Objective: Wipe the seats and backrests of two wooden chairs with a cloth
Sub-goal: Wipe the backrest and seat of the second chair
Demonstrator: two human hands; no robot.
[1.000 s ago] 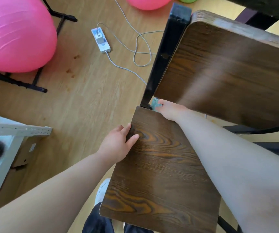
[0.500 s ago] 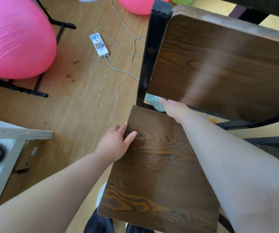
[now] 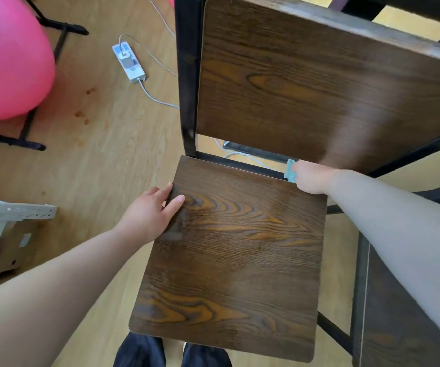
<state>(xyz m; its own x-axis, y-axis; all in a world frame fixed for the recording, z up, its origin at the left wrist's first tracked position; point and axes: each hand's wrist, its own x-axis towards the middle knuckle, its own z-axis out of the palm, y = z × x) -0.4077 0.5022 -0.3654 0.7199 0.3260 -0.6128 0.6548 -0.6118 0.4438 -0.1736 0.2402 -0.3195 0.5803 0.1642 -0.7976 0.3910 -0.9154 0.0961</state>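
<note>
A dark wooden chair stands right below me, its seat (image 3: 234,260) filling the middle and its backrest (image 3: 319,83) rising at the top on a black metal frame. My left hand (image 3: 150,213) grips the seat's left edge, thumb on top. My right hand (image 3: 311,176) is closed on a small teal cloth (image 3: 290,170) and presses it at the seat's rear right edge, just under the backrest. Most of the cloth is hidden by my fingers. A second dark wooden chair seat (image 3: 398,327) shows at the lower right, partly behind my right forearm.
A large pink ball (image 3: 7,62) rests on a black stand at the left. A white power strip (image 3: 128,62) with cables lies on the wooden floor behind the chair. A white frame (image 3: 15,211) juts in at the left edge. My shoes (image 3: 171,353) show under the seat's front.
My right hand with the cloth has slid along the seat's rear edge from the left corner to the right side. My left hand keeps its hold on the seat's left edge.
</note>
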